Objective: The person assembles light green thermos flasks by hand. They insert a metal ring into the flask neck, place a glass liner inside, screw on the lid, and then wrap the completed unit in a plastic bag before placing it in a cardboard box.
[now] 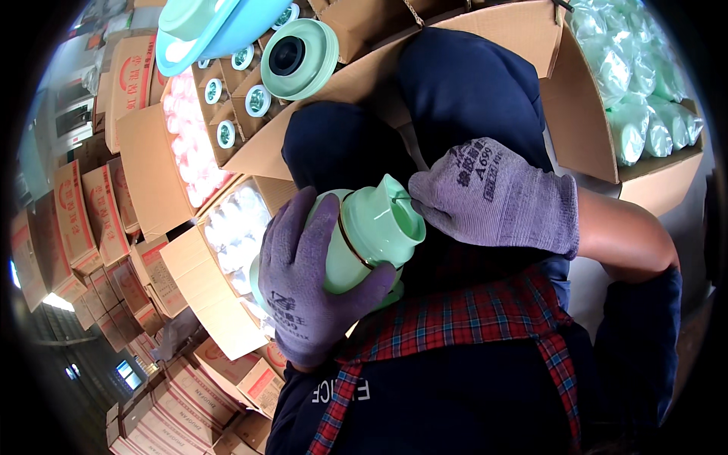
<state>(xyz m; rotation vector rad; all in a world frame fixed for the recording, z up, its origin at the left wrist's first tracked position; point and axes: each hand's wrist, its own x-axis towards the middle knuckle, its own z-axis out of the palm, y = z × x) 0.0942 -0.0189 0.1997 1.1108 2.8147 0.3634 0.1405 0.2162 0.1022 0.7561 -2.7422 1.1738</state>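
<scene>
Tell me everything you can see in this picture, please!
Spouted jug: one, pale green, in the left grip
Round part with dark centre: one, green, on the divided box
Divided box: one, brown, upper left
Round tops: at least six, white-rimmed, in the divided box
Basin: one, light blue, top left
Wrapped pieces: many; pink and white at left, green at right, in boxes
Printed cartons: many, brown, stacked left
Apron: one, red plaid, below
Knees: two, dark blue trousers, upper middle
Left grip: one, purple-grey glove, around the jug
Right grip: one, purple-grey glove, by the jug's opening
</scene>
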